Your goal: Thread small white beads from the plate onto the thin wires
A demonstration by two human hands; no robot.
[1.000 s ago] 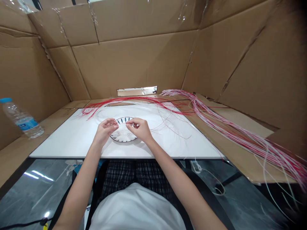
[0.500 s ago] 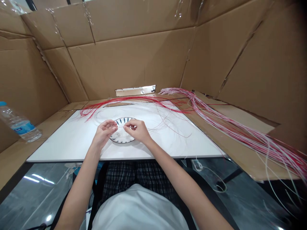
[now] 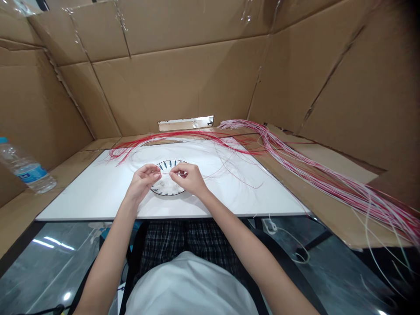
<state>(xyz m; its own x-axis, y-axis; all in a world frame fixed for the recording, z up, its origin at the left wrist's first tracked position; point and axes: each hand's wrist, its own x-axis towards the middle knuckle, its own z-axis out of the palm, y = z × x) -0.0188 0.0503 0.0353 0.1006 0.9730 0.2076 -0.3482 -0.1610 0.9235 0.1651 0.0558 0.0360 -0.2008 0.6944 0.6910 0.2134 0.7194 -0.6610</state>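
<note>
We are sitting before the worktop (image 3: 82,201), a plate (image 3: 169,187) lying on it, a water bottle (image 3: 26,171) lying leftward, and wires (image 3: 315,176) trailing rightward over cardboard (image 3: 328,218).

The worktop (image 3: 82,201) is a smooth, glossy white board, and the ceramic plate (image 3: 167,188) near its middle has a glazed shine, while thin plastic-sheathed wires (image 3: 328,180) in red and white cross its back edge with a faint sheen. Around it rise rough, matt corrugated cardboard walls (image 3: 170,87) patched with shiny clear tape (image 3: 120,17); beyond the left edge lies a smooth, clear plastic water bottle (image 3: 24,171). Below the front edge, a polished floor (image 3: 42,258) gleams beside matt checked cloth shorts (image 3: 187,240).
</note>
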